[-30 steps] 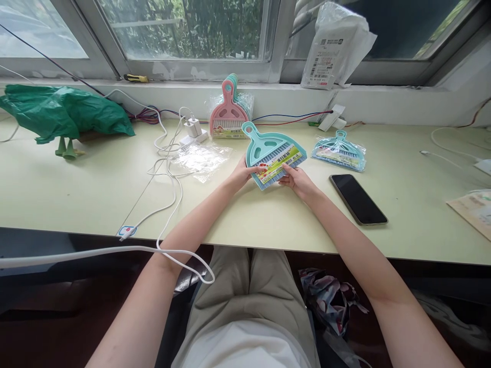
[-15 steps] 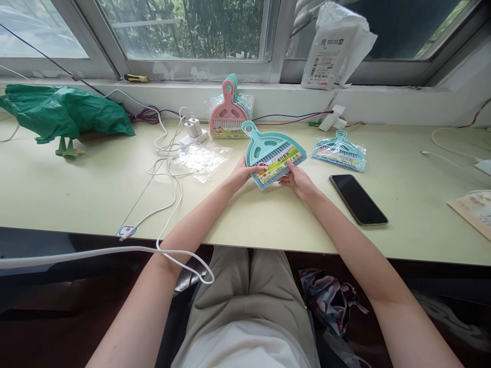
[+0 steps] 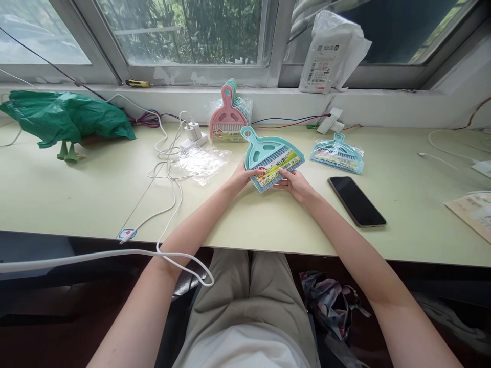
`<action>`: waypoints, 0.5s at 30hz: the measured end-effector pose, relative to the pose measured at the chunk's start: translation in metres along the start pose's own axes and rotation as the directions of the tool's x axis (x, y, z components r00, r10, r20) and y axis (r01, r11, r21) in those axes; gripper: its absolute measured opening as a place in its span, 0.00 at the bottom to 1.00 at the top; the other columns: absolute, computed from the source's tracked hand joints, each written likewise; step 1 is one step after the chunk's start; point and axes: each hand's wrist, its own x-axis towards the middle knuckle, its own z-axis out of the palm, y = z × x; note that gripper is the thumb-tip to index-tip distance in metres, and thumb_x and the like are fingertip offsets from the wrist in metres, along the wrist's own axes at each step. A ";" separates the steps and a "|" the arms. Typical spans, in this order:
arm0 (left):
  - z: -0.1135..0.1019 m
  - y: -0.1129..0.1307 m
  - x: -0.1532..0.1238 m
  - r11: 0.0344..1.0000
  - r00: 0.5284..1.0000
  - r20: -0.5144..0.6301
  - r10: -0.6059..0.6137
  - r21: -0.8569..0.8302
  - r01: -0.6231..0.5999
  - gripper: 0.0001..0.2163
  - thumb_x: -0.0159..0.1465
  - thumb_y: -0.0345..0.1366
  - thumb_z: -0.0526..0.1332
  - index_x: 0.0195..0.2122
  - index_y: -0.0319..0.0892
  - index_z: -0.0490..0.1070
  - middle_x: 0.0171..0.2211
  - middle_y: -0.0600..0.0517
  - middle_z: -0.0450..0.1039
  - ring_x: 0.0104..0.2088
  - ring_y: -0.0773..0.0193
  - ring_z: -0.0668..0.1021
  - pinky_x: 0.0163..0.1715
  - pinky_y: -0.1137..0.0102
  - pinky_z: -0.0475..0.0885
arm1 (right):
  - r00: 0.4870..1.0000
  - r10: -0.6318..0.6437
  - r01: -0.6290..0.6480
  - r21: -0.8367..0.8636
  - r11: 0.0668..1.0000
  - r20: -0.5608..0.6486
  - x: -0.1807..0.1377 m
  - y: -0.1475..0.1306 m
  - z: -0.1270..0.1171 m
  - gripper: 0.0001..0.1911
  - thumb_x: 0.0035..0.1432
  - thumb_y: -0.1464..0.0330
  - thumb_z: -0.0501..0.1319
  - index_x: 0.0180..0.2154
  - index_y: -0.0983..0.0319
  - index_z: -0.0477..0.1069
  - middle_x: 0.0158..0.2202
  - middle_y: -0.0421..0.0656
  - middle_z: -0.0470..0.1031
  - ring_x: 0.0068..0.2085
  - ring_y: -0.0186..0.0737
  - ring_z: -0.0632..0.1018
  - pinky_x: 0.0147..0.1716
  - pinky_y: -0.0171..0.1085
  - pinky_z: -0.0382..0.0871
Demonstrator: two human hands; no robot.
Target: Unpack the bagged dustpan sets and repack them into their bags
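Note:
Both hands hold a small teal dustpan-and-brush set (image 3: pixel 268 153) with a yellow-green label, tilted, just above the pale table (image 3: pixel 76 189). My left hand (image 3: pixel 241 177) grips its left lower edge, fingers closed round it. My right hand (image 3: pixel 295 182) pinches the lower right edge by the bristles. An empty clear plastic bag (image 3: pixel 200 161) lies left of the hands. A bagged teal set (image 3: pixel 337 154) lies to the right. A stack of pink and teal sets (image 3: pixel 229 113) leans against the wall behind.
A black phone (image 3: pixel 356 200) lies face up at right. White charger cables (image 3: pixel 166 168) trail across the table and over its front edge. A green plastic bag (image 3: pixel 65 115) sits far left. A white parcel (image 3: pixel 330 51) rests on the window sill. Papers (image 3: pixel 470 212) at far right.
The view shifted slightly; the dustpan set and both hands stay almost where they were, the grip unchanged.

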 end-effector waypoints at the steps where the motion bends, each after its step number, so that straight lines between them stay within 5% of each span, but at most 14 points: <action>1: 0.000 0.000 0.000 1.000 1.000 -0.002 0.000 -0.001 0.000 0.35 0.46 0.31 0.71 0.57 0.45 0.62 0.44 0.49 0.75 0.46 0.55 0.78 0.54 0.52 0.69 | 1.000 0.001 -0.001 0.000 1.000 -0.002 0.000 0.000 0.000 0.11 0.58 0.63 0.64 0.41 0.62 0.71 0.38 0.46 0.81 0.33 0.39 0.83 0.37 0.38 0.80; 15: 0.001 0.000 0.000 1.000 1.000 -0.007 0.008 -0.008 -0.008 0.34 0.46 0.31 0.71 0.55 0.46 0.63 0.45 0.49 0.75 0.47 0.54 0.77 0.54 0.52 0.69 | 0.999 -0.031 0.031 0.010 0.999 -0.011 0.002 0.003 0.000 0.12 0.57 0.62 0.65 0.40 0.61 0.71 0.38 0.44 0.82 0.32 0.36 0.82 0.31 0.33 0.79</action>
